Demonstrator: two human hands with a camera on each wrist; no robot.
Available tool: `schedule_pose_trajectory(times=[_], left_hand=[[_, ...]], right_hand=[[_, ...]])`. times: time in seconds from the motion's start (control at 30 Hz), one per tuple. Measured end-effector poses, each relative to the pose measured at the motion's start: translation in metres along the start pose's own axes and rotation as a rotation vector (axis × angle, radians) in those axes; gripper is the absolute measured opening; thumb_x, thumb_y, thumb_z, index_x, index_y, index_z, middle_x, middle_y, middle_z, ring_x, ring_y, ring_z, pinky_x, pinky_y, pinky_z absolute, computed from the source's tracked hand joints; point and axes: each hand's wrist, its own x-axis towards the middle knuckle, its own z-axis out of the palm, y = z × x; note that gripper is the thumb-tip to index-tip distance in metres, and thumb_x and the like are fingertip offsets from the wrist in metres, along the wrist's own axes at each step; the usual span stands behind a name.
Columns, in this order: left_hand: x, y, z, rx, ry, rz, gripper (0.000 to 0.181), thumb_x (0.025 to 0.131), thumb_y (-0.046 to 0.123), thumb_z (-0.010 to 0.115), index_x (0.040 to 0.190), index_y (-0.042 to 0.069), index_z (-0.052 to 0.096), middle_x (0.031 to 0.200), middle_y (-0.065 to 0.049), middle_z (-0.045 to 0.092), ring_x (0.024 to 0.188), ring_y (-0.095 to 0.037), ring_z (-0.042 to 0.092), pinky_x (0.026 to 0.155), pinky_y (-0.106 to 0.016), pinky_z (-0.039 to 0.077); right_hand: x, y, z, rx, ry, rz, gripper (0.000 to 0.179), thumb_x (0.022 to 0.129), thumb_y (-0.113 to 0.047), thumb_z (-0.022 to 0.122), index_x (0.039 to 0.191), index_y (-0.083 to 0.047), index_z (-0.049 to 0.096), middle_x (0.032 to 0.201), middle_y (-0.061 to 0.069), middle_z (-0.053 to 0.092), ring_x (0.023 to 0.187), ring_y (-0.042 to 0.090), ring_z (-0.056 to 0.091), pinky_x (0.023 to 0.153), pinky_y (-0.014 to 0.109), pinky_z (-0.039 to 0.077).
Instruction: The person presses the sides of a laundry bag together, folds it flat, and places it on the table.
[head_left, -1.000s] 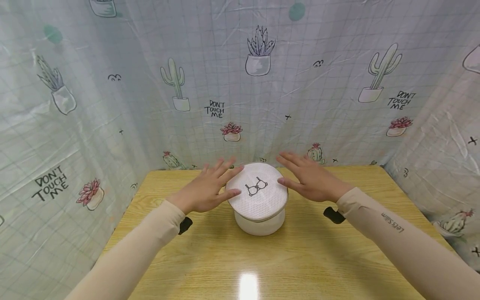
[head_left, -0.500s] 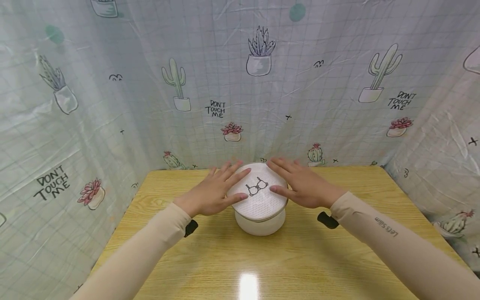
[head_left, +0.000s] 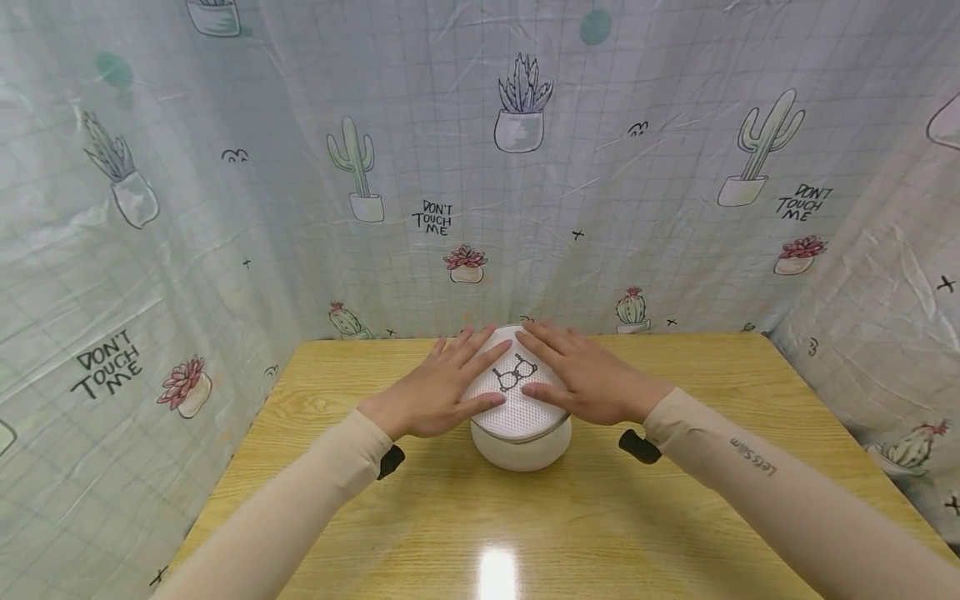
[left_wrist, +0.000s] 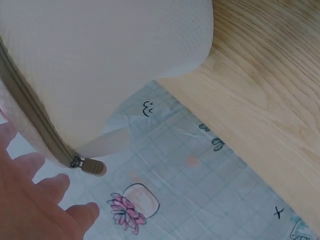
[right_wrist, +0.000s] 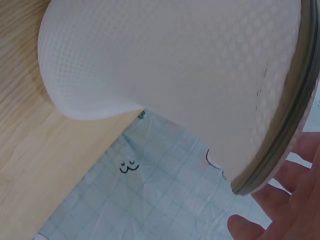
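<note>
A round white mesh laundry bag [head_left: 519, 421] stands upright on the wooden table, its flat top printed with a small black outline drawing. Over the left part of that top lies my left hand [head_left: 433, 388], fingers straight and spread. My right hand [head_left: 588, 377] lies the same way over the right part, its fingers pointing inward. Both thumbs reach toward the print. A brownish zipper [right_wrist: 282, 127] runs round the bag's upper edge in the right wrist view. In the left wrist view the zipper pull [left_wrist: 94, 167] hangs by my left fingertips. The bag narrows below the zipper.
A pale curtain [head_left: 420, 100] printed with potted cacti surrounds the wooden table [head_left: 585, 533] at the back and sides. The bag stands near the table's back edge. A dark wrist camera [head_left: 640, 447] sits under the right sleeve.
Both hands have moved inward over the bag's top, the left to the right and the right to the left, closing the gap between them. The bag has stayed in place.
</note>
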Motion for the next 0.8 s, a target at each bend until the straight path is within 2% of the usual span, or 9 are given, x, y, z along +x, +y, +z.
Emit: schedule_pose_trajectory(times=[0.2,0.4,0.8], left_hand=[[0.0016,0.0042,0.0039,0.004,-0.002,-0.008,0.077,0.106,0.063,0.039,0.168,0.034,0.002,0.177,0.003,-0.005,0.163,-0.035,0.001,0.128,-0.064,0.007],[0.0024,0.0063,0.0064,-0.014,0.003,0.0,0.079,0.107,0.062,0.039,0.169,0.03,0.002,0.177,-0.004,-0.001,0.163,-0.035,-0.001,0.128,-0.066,0.007],[0.0073,0.0064,0.0108,-0.002,-0.003,-0.026,0.079,0.106,0.065,0.035,0.168,0.032,-0.001,0.177,0.0,-0.003,0.163,-0.031,-0.004,0.128,-0.066,0.006]], right_hand=[[0.0014,-0.0046,0.0029,-0.008,-0.016,-0.001,0.081,0.106,-0.057,0.049,0.168,-0.014,0.017,0.175,0.01,0.017,0.161,0.038,0.018,0.127,0.063,0.018],[0.0026,-0.0056,0.0048,-0.002,-0.031,0.0,0.083,0.107,-0.057,0.046,0.168,-0.012,0.014,0.175,0.009,0.013,0.162,0.037,0.013,0.128,0.062,0.016],[0.0038,-0.0031,0.0087,0.01,-0.029,0.012,0.081,0.108,-0.055,0.045,0.167,-0.009,0.014,0.175,0.01,0.014,0.162,0.036,0.011,0.129,0.061,0.013]])
